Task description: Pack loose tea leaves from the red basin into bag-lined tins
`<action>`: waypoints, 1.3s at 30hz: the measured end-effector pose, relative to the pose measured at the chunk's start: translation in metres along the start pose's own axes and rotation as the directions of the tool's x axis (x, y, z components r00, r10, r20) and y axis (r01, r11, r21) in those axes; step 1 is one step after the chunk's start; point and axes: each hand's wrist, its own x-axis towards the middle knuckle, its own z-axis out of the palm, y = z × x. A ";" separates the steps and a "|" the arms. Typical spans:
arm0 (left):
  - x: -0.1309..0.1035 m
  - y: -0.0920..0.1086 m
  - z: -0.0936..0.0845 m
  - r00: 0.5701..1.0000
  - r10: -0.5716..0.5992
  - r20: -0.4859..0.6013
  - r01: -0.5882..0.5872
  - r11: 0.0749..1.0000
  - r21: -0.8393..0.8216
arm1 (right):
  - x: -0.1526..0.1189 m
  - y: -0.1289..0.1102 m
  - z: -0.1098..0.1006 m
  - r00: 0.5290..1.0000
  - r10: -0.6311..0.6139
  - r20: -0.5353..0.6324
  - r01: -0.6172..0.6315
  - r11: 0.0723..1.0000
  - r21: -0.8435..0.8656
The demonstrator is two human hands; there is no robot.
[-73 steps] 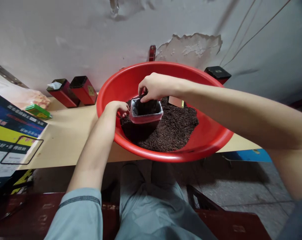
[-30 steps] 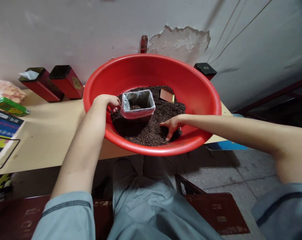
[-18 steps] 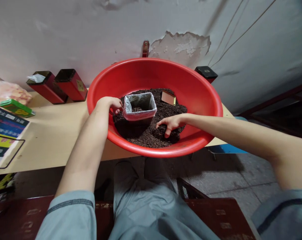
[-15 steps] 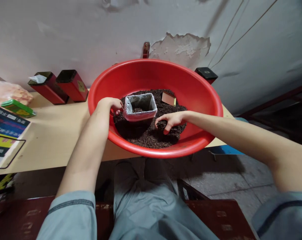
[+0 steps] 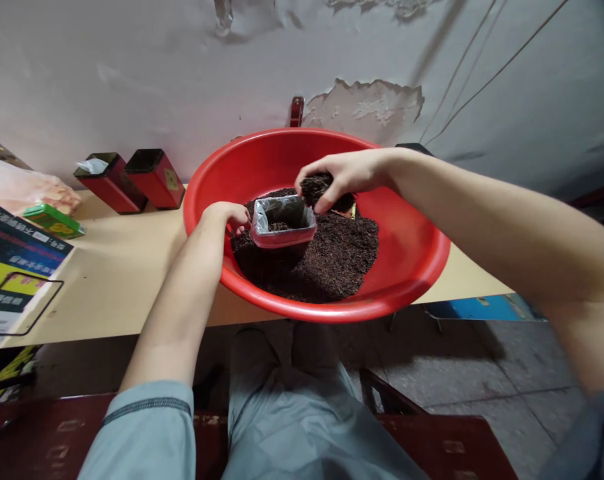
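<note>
A large red basin (image 5: 317,311) holds a heap of dark, loose grains (image 5: 339,257). Standing in the heap is a red tin (image 5: 285,237) lined with a clear bag, with some grains inside. Just above and right of its rim, my right hand (image 5: 339,177) is curled around a clump of the dark grains. My left hand (image 5: 236,217) is at the tin's left side with its fingers bent; what they hold, if anything, is hidden. A small lid-like piece lies mostly hidden behind my right hand.
Two red tins (image 5: 155,180) (image 5: 113,187) stand left of the basin on the pale table (image 5: 127,267). A green box (image 5: 55,221), a plastic bag (image 5: 27,183) and a printed box (image 5: 17,260) lie further left. The wall (image 5: 157,67) rises behind.
My right hand has risen from the heap with a clump of grains and moved up and back beside the tin's opening. My left hand stays beside the tin. The view has shifted slightly.
</note>
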 end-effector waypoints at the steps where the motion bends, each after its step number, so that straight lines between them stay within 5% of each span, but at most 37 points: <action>1: 0.000 -0.001 0.000 1.000 0.004 0.004 -0.004 1.000 0.004 | 0.009 -0.006 0.000 0.998 -0.061 -0.017 0.060 0.998 -0.032; 4: 0.002 -0.002 0.000 1.000 0.020 0.020 -0.021 1.000 0.023 | 0.032 -0.022 0.005 0.971 -0.230 -0.071 0.219 0.966 -0.134; 8: 0.004 -0.002 -0.001 0.999 0.011 0.034 -0.013 0.999 0.032 | 0.046 -0.030 0.023 0.942 -0.302 -0.148 0.258 0.931 -0.257; 14: 0.009 -0.002 -0.002 1.000 0.003 0.023 -0.003 0.999 0.039 | 0.043 -0.015 0.040 0.895 -0.422 -0.140 0.355 0.868 -0.348; 20: 0.015 -0.004 -0.003 1.000 0.008 0.021 -0.008 1.000 0.014 | 0.029 -0.021 0.032 0.908 -0.409 -0.090 0.365 0.879 -0.308; 24: 0.012 -0.004 -0.001 0.999 0.023 0.031 -0.024 0.999 0.041 | 0.013 -0.012 0.016 0.954 -0.231 -0.192 0.168 0.941 -0.294; 27: 0.009 -0.003 0.001 1.000 0.026 0.001 -0.026 0.998 0.051 | 0.003 0.019 0.021 0.983 0.163 -0.083 -0.181 0.931 -0.315; 30: 0.008 0.000 0.002 0.999 0.036 -0.015 -0.035 0.998 0.048 | -0.003 0.053 0.059 0.816 0.503 0.286 -0.423 0.856 -0.298; 31: 0.007 0.001 0.002 0.999 0.035 -0.010 -0.034 0.999 0.041 | -0.005 0.060 0.077 0.778 0.519 0.353 -0.461 0.854 -0.239; 35: 0.007 0.001 0.001 1.000 0.004 0.011 -0.004 1.000 0.028 | -0.006 0.064 0.147 0.776 0.482 0.407 -0.466 0.873 -0.145; 39: 0.005 0.000 0.001 1.000 0.012 0.009 -0.012 0.999 0.036 | -0.006 0.051 0.172 0.766 0.451 0.459 -0.428 0.890 -0.160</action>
